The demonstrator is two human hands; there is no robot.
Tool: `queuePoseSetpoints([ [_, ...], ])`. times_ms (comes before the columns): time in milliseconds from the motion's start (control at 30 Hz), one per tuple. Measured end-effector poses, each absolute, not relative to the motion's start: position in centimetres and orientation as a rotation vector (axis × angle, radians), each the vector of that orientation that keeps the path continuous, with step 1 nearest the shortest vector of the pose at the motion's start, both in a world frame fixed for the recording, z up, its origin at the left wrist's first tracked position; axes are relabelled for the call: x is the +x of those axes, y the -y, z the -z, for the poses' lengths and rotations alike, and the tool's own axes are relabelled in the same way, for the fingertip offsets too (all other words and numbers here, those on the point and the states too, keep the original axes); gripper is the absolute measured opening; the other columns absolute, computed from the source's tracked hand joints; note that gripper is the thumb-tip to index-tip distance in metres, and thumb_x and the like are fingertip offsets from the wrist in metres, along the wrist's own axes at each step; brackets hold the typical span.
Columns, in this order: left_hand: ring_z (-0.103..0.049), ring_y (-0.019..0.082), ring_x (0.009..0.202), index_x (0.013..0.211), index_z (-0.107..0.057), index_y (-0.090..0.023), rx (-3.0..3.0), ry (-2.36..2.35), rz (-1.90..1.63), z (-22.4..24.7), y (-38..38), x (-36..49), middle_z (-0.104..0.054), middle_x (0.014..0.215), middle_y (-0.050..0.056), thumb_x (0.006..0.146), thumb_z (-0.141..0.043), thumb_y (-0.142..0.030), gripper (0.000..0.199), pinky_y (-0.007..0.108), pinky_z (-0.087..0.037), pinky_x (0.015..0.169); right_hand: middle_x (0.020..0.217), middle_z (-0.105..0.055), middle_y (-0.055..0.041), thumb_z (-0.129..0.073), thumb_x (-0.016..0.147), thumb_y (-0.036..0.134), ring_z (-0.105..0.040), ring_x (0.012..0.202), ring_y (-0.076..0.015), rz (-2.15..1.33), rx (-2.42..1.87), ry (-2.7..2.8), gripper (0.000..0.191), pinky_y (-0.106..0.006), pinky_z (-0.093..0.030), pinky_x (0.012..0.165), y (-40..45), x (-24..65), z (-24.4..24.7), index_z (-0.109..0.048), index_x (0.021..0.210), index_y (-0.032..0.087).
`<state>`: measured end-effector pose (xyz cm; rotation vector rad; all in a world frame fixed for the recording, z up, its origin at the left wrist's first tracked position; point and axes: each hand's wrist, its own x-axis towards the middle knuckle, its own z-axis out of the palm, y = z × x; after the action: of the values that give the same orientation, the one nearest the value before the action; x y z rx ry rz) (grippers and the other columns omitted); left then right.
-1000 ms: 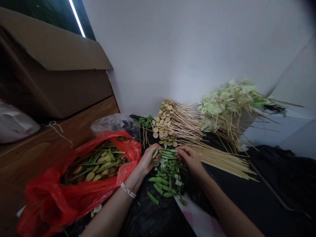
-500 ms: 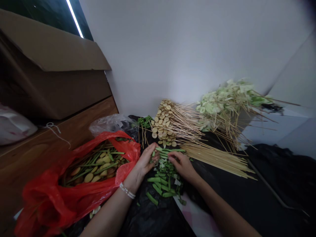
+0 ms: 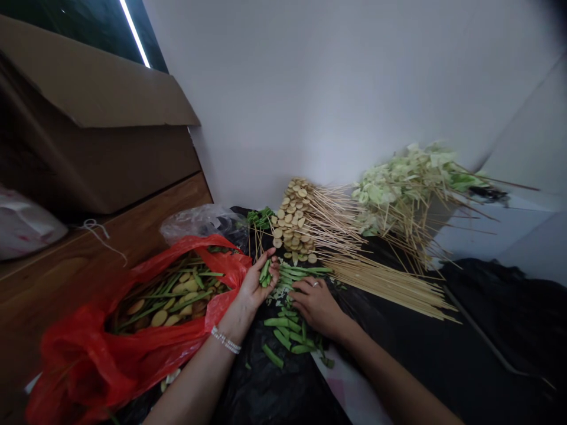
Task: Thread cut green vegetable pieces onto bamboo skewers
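My left hand (image 3: 256, 285) is cupped palm up and holds a few cut green bean pieces (image 3: 264, 274) between its fingers. It sits at the mouth of a red plastic bag (image 3: 225, 267) filled with green beans and sliced yellow-brown pieces (image 3: 170, 295). My right hand (image 3: 314, 305) lies palm down beside a heap of cut green beans (image 3: 287, 319) on black plastic sheeting (image 3: 248, 383). Its fingertips touch the long beans (image 3: 301, 273) at the heap's top edge and seem to hold nothing. A beaded bracelet (image 3: 225, 340) circles my left wrist.
Bamboo skewers threaded with round tan slices (image 3: 295, 227) and pale green leaves (image 3: 403, 189) lie against a white wall, with loose skewers (image 3: 390, 286) to the right. A cardboard box (image 3: 97, 127) stands on a wooden surface (image 3: 66, 277) at left.
My left hand has drawn back left toward the red bag, now holding bean pieces and turned palm up. My right hand has moved slightly down and flattened.
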<state>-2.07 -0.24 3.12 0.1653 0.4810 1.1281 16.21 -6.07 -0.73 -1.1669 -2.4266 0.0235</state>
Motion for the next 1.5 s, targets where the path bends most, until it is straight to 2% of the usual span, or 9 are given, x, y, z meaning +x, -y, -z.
queuePoseSetpoints([
  [333,-0.042,0.003,0.048,0.076,-0.057,-0.012,0.228,-0.451,-1.115,-3.1,0.3,-2.2,-0.049,0.068,0.0,0.09,-0.053,-0.027,0.02,0.008,-0.031,0.034,0.088,-0.067,-0.0057,-0.048,0.09,0.019,-0.058,0.083,-0.0184,-0.016,-1.216,2.091,0.02,-0.033,-0.04,0.079,4.5,17.7,2.0,-0.068,0.089,0.022],
  [467,-0.039,0.0,0.046,0.082,-0.062,-0.01,0.356,-0.543,-1.146,-2.6,0.1,-1.9,-0.048,0.066,-0.003,0.077,-0.07,-0.023,0.015,0.008,-0.027,0.034,0.088,-0.066,-0.0059,-0.046,0.089,0.019,-0.059,0.084,-0.0191,-0.161,-1.207,1.904,0.02,-0.031,-0.044,0.076,4.0,18.7,1.5,-0.066,0.091,0.021],
  [633,-0.034,0.001,0.044,0.093,-0.069,-0.009,0.741,-0.814,-1.239,-2.0,0.5,-1.0,-0.046,0.059,-0.006,0.059,-0.082,-0.031,0.042,0.012,-0.02,0.036,0.086,-0.067,-0.005,-0.049,0.086,0.022,-0.06,0.084,-0.0191,-0.233,-1.213,1.709,0.016,-0.032,-0.046,0.077,3.7,19.9,-0.1,-0.065,0.086,0.022],
  [833,-0.038,0.007,0.044,0.093,-0.072,-0.011,1.081,-1.09,-1.213,-1.3,0.8,-0.6,-0.047,0.046,-0.005,0.063,-0.076,-0.044,0.044,0.019,-0.026,0.043,0.085,-0.067,-0.0047,-0.051,0.085,0.025,-0.061,0.084,-0.0198,-0.229,-1.215,1.587,0.016,-0.034,-0.047,0.079,3.5,20.5,-0.7,-0.066,0.086,0.023],
  [1067,-0.053,0.014,0.058,0.074,-0.073,-0.014,1.428,-1.204,-1.148,-0.3,0.5,-0.5,-0.063,0.061,0.002,0.068,-0.071,-0.037,0.024,0.022,-0.036,0.053,0.085,-0.067,-0.0048,-0.048,0.088,0.023,-0.061,0.083,-0.0191,-0.119,-1.219,1.594,0.018,-0.033,-0.046,0.078,3.6,20.7,-0.9,-0.066,0.088,0.023],
  [1167,-0.052,0.013,0.056,0.075,-0.073,-0.014,1.517,-1.215,-1.13,0.1,0.5,-0.5,-0.063,0.061,0.002,0.073,-0.066,-0.038,0.025,0.023,-0.038,0.055,0.102,-0.067,-0.0077,-0.049,0.089,0.022,-0.056,0.101,-0.0236,0.108,-1.272,1.709,0.021,-0.041,-0.039,0.092,4.0,20.5,-1.2,-0.067,0.099,0.023],
  [1267,-0.059,0.017,0.069,0.075,-0.074,-0.017,1.663,-1.193,-1.167,0.0,0.8,-0.3,-0.068,0.072,0.004,0.075,-0.066,-0.034,0.019,0.025,-0.042,0.069,0.116,-0.064,-0.0076,-0.051,0.09,0.021,-0.046,0.117,-0.0274,0.32,-1.292,1.936,0.027,-0.049,-0.024,0.102,4.5,19.7,-1.2,-0.063,0.113,0.024],
  [1400,-0.06,0.019,0.079,0.079,-0.074,-0.02,1.903,-1.105,-1.139,-0.4,1.6,0.3,-0.07,0.081,0.006,0.081,-0.061,-0.03,0.017,0.028,-0.042,0.077,0.103,-0.068,-0.0071,-0.047,0.092,0.018,-0.049,0.108,-0.0241,0.368,-1.224,2.175,0.029,-0.045,-0.023,0.101,5.0,18.5,-0.7,-0.061,0.116,0.022],
  [1500,-0.06,0.02,0.08,0.086,-0.073,-0.02,2.068,-1.089,-1.062,-0.5,2.0,0.6,-0.069,0.083,0.007,0.085,-0.056,-0.031,0.02,0.028,-0.042,0.076,0.086,-0.066,-0.0062,-0.046,0.092,0.017,-0.05,0.095,-0.0219,0.367,-1.248,2.233,0.023,-0.04,-0.028,0.092,5.0,18.3,-0.4,-0.064,0.105,0.02],
])
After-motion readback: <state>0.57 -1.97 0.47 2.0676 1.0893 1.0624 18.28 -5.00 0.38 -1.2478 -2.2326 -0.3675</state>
